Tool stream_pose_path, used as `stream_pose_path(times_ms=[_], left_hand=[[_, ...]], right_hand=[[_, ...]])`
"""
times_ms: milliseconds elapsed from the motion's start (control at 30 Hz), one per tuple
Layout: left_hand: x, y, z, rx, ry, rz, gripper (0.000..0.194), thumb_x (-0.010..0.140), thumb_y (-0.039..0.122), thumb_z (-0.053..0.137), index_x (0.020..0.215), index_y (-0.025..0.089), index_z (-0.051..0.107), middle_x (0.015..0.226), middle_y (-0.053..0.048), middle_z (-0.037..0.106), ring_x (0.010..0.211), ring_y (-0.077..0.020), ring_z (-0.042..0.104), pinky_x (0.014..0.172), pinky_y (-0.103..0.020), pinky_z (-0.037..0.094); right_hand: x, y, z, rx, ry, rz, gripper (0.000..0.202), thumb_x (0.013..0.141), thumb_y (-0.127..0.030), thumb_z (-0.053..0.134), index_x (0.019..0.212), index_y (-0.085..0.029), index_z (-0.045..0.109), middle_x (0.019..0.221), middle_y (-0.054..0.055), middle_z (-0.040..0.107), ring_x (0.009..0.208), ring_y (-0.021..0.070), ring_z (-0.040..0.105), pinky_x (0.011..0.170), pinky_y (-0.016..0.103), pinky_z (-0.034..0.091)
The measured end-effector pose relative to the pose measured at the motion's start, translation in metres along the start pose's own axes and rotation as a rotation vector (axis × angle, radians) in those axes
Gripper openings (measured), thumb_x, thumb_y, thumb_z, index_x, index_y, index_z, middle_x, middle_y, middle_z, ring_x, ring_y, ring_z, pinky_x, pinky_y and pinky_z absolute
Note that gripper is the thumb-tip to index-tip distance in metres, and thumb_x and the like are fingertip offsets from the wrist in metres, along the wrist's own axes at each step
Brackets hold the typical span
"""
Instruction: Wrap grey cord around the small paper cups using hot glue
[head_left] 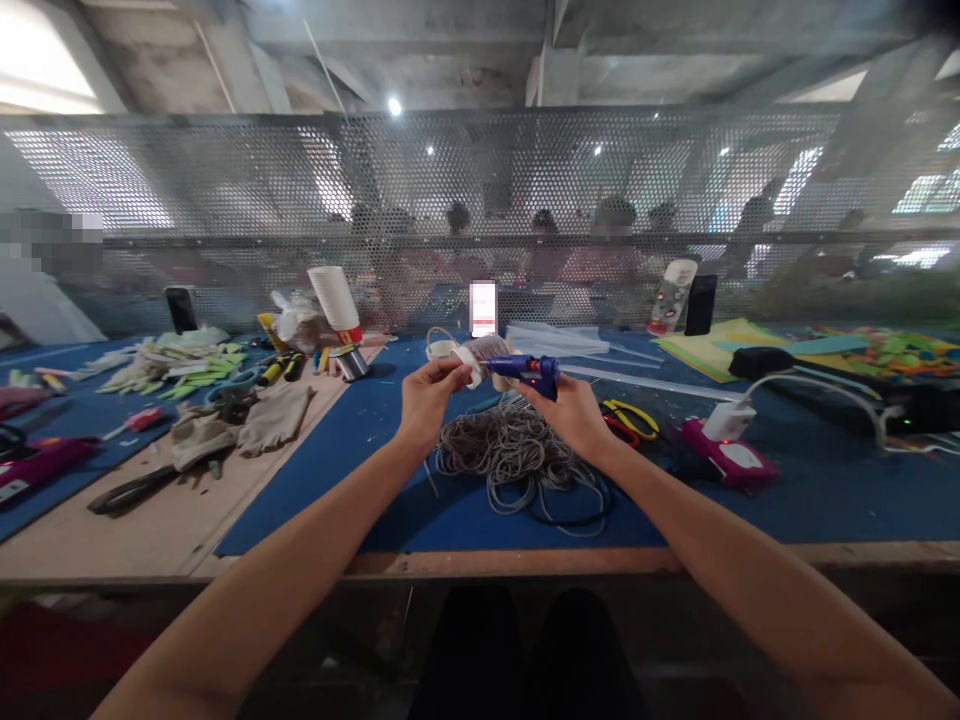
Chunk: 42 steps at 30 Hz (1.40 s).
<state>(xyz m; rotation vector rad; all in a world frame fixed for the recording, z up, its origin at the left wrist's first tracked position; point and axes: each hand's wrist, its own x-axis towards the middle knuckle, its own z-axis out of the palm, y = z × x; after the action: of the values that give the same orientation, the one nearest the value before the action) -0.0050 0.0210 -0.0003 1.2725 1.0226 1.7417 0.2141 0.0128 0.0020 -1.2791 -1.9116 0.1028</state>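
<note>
Two bare arms (322, 525) converge toward 12 o'clock: left hand (427, 398) pinching a white cup-shaped piece (468, 364), right hand (571, 410) gripping a blue plastic glue gun (531, 368) at the piece's 3 o'clock; tangled grey cord (510, 445) at 6.

White cup (484, 351): I have it tipped on its side in the left hand (426, 400), raised over the table (322, 490). Pale end faces left; I can't tell whether that is mouth or base. Greyish band round the body, too small for me to make out as cord or print. Glue gun (534, 370): blue, small orange-red spots on its side, carried in the right hand (570, 408). I read the barrel as about level, nose pointing left at the cup. Handle mostly hidden by fingers. Nose right by the cup; contact unclear to me.
</note>
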Motion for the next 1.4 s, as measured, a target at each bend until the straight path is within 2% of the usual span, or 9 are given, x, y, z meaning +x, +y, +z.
stream_pose_path(times_ms=[367, 1400], left_hand=[[0.0009, 0.0024, 0.0011, -0.017, 0.035, -0.014, 0.024, 0.065, 0.033, 0.084, 0.08, 0.016, 0.076, 0.071, -0.003, 0.07, 0.065, -0.0132, 0.061, 0.068, -0.027, 0.048], [0.0037, 0.0016, -0.0018, -0.094, 0.039, -0.076, 0.029, 0.062, 0.034, 0.086, 0.081, 0.015, 0.075, 0.071, -0.002, 0.069, 0.066, -0.0121, 0.06, 0.068, -0.026, 0.046]], right_hand=[[-0.0003, -0.0005, -0.0011, -0.031, -0.027, -0.002, 0.056, 0.089, -0.069, 0.048, 0.093, -0.021, 0.076, 0.079, 0.011, 0.075, 0.076, 0.0295, 0.071, 0.063, 0.033, 0.043], [-0.0002, 0.0009, 0.0008, -0.012, -0.057, 0.024, 0.048, 0.089, -0.061, 0.053, 0.097, -0.02, 0.075, 0.081, 0.011, 0.074, 0.078, 0.0279, 0.07, 0.065, 0.032, 0.041]])
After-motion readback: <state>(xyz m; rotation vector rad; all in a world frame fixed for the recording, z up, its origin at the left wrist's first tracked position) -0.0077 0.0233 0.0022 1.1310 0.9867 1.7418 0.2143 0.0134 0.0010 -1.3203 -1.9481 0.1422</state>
